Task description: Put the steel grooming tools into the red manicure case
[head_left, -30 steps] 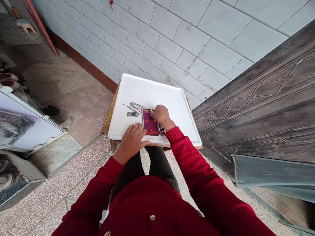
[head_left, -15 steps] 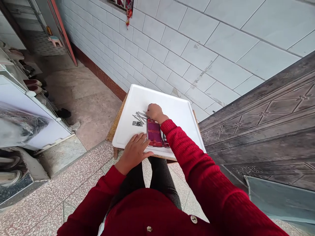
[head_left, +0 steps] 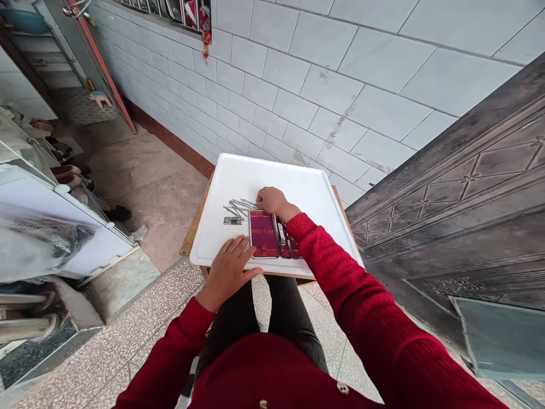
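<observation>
A manicure case [head_left: 263, 245] lies open on the white tray [head_left: 293, 184]. Its purple-red left panel has a row of elastic loops, and the right panel holds nail clippers [head_left: 281, 233] and other metal tools, partly covered by my right sleeve. Left of the case, several slim metal manicure tools [head_left: 237, 208] lie fanned out, with a loose nail clipper [head_left: 232, 220] just below. My right hand [head_left: 272, 201] is closed above the case's top edge; tool ends reach its fingers, but its grip is hidden. My left hand [head_left: 233, 266] rests open, fingers spread, at the case's lower left.
The tray sits on a small wooden table [head_left: 193, 230] against a tiled wall [head_left: 272, 74]. A carved door panel [head_left: 447, 199] stands close on the right. On the left are a shoe rack [head_left: 70, 176] and a plastic-wrapped white unit [head_left: 51, 233].
The view has tilted up slightly. My right hand has shifted a little right relative to the case, and more of the right panel's tools show. My left hand stays beside the case.
</observation>
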`<action>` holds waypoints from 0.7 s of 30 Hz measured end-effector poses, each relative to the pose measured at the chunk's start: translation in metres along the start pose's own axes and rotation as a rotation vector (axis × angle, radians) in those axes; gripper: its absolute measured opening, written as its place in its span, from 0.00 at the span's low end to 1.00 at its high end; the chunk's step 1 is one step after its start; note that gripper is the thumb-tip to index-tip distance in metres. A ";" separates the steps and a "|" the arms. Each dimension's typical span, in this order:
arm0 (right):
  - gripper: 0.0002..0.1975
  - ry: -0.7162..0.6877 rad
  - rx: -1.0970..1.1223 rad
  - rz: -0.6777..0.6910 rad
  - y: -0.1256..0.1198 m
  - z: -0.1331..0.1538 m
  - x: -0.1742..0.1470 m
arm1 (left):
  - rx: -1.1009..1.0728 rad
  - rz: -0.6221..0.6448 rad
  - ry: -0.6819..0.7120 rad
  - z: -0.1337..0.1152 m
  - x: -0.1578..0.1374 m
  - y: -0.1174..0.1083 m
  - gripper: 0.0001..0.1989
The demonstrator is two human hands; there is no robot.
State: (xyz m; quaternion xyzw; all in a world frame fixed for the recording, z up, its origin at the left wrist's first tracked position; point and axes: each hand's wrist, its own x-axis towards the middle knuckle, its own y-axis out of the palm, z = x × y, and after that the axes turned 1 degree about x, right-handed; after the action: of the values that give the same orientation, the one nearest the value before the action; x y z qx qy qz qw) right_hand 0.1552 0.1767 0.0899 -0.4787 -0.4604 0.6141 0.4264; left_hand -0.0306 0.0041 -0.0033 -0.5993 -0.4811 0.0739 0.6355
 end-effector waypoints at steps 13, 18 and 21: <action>0.11 -0.175 -0.036 -0.014 -0.013 0.028 0.009 | 0.032 -0.007 0.017 0.003 0.005 -0.005 0.23; 0.08 -0.154 0.283 -0.114 -0.010 -0.005 0.004 | 0.029 -0.014 0.022 0.006 0.006 -0.004 0.22; 0.07 -0.104 0.567 -0.181 -0.003 -0.051 -0.011 | 0.031 -0.018 0.034 0.007 0.007 -0.004 0.22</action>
State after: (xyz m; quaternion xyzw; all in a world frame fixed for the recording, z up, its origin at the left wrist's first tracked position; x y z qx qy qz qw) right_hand 0.2072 0.1748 0.0888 -0.2656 -0.3326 0.7014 0.5717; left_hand -0.0335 0.0121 0.0020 -0.5863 -0.4744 0.0650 0.6534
